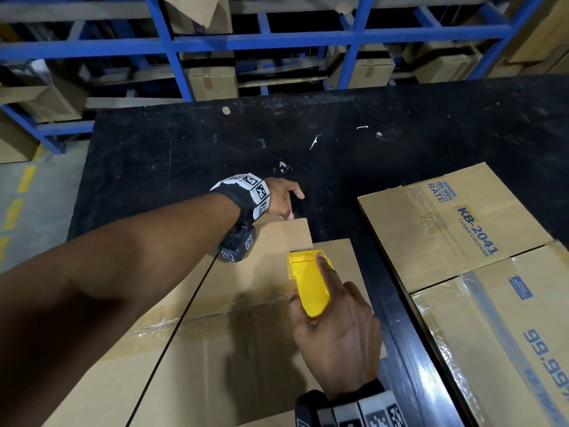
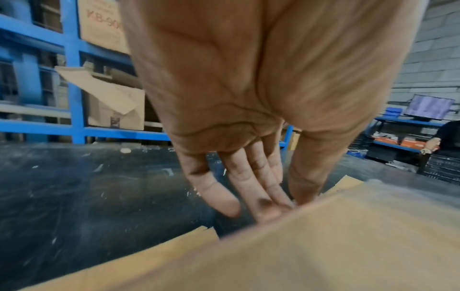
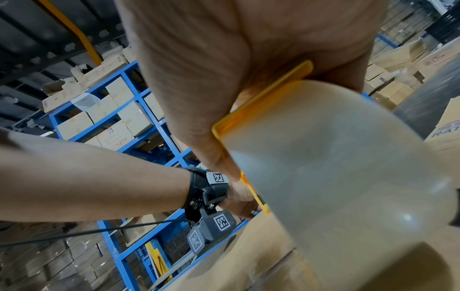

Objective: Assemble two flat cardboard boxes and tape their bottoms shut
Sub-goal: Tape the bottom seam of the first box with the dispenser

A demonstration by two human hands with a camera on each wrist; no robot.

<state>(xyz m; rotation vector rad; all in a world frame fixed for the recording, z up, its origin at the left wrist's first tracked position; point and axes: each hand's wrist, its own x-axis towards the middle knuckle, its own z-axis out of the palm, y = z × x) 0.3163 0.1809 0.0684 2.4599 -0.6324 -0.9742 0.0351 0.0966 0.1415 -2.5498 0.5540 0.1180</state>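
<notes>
A brown cardboard box (image 1: 246,288) stands in front of me on the black table, its flaps folded shut, with a dark seam running along its top. My left hand (image 1: 292,204) reaches over the box's far edge. In the left wrist view its straight fingers (image 2: 268,210) and thumb touch that edge of the box (image 2: 323,246). My right hand (image 1: 332,285) grips a yellow tape dispenser (image 1: 309,282) that rests on the box top near the far edge, index finger laid along it. The right wrist view shows its clear tape roll (image 3: 336,167) close up.
A second box (image 1: 462,229) with blue print and clear tape lies on the table (image 1: 215,143) at my right. Blue racks (image 1: 172,57) full of cartons stand behind the table. A person (image 2: 445,137) stands far off near a monitor.
</notes>
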